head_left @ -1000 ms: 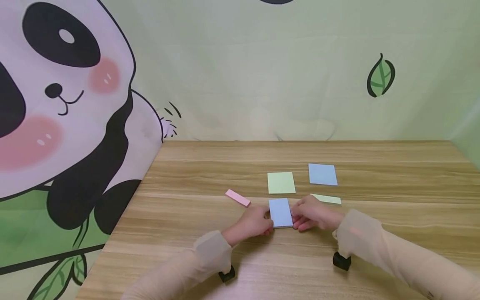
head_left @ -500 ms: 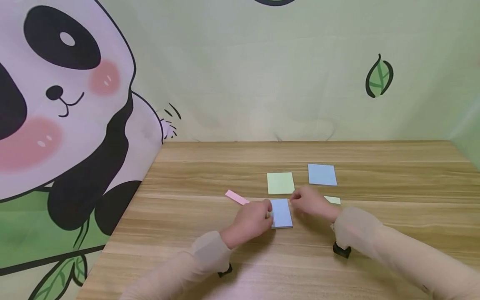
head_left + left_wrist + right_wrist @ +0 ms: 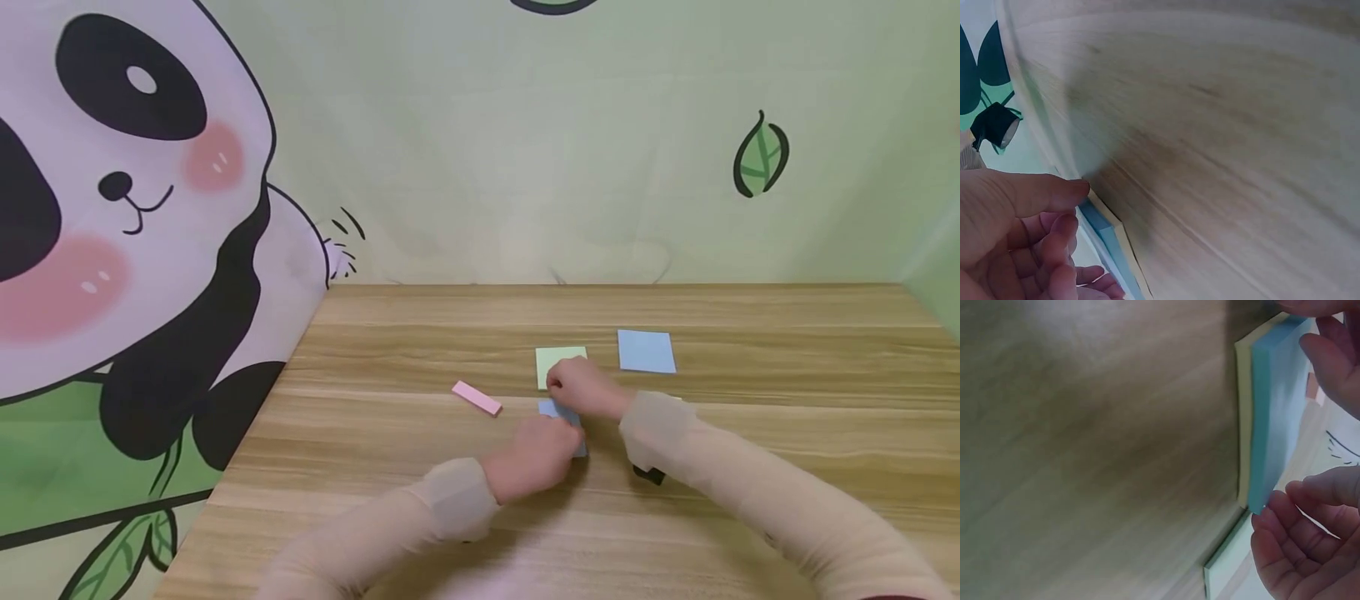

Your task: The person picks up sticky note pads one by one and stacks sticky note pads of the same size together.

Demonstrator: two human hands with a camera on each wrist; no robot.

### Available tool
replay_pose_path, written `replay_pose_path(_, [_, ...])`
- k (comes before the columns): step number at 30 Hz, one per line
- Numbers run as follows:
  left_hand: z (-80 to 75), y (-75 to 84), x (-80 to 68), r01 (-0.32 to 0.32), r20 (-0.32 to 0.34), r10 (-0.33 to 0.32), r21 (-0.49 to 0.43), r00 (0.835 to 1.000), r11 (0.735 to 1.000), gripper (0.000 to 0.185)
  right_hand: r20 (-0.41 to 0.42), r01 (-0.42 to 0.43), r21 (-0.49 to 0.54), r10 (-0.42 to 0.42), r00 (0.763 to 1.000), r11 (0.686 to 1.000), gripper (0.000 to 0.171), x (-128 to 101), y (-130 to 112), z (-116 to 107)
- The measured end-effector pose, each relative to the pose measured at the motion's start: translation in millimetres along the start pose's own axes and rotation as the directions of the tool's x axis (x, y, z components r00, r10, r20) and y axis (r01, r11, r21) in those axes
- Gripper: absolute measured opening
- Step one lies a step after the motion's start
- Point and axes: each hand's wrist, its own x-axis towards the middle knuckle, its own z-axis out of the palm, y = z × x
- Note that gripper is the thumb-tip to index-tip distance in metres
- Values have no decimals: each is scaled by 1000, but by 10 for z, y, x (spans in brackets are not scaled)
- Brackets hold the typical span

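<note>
A blue sticky note pad (image 3: 552,409) lies near the middle of the table, partly covered by both hands in the head view. The right wrist view shows a yellow pad (image 3: 1245,425) directly beneath the blue one. My left hand (image 3: 532,457) is at the stack's near end, its thumb (image 3: 1063,192) right at the corner and its other fingers loosely bent. At the far end my right hand (image 3: 588,387) has its fingertips against the blue pad's corner, fingers softly curved. Just beyond lies a light green square pad (image 3: 547,360), partly behind the right hand.
A pink narrow strip pad (image 3: 477,399) lies left of the hands. Farther back on the right is another blue square pad (image 3: 647,352). A pale strip pad is almost wholly hidden by the right sleeve (image 3: 720,458). The wooden table (image 3: 375,333) ends at a panda-printed backdrop (image 3: 480,167).
Both hands have left the pad's left and right sides. The left hand has moved right to its near end, the right hand leftward to its far end. The pads have not visibly moved.
</note>
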Motion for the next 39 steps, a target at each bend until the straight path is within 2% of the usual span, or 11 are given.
replay_pose_path(4, [29,9,8,6,10,-7,14,1000,1000,15,16,4,17,-4,1000,1000,22,16,19,38])
replay_pose_path(10, [54,7,23,45,44,-48,55,998,997,11,-3,11,21,-11,1000,1000,20,30,62,85])
replay_pose_path(19, [68,2,48,93,123,-95,23,988,995,11,-4,20,31,-20,1000,999,17,23,97,107])
replay_pose_path(28, [55,-70,-62,175,109,-175,14,978,985,13,16,0,22,0,1000,1000,17,21,49,101])
replay_pose_path(33, [77,-150,-99,166,116,-161,-33,980,986,10,33,23,58,-25,999,998,16,52,14,124])
replay_pose_path(39, [82,-188,-109,133,95,-127,-66,987,989,11,35,39,75,-42,999,996,16,69,-32,138])
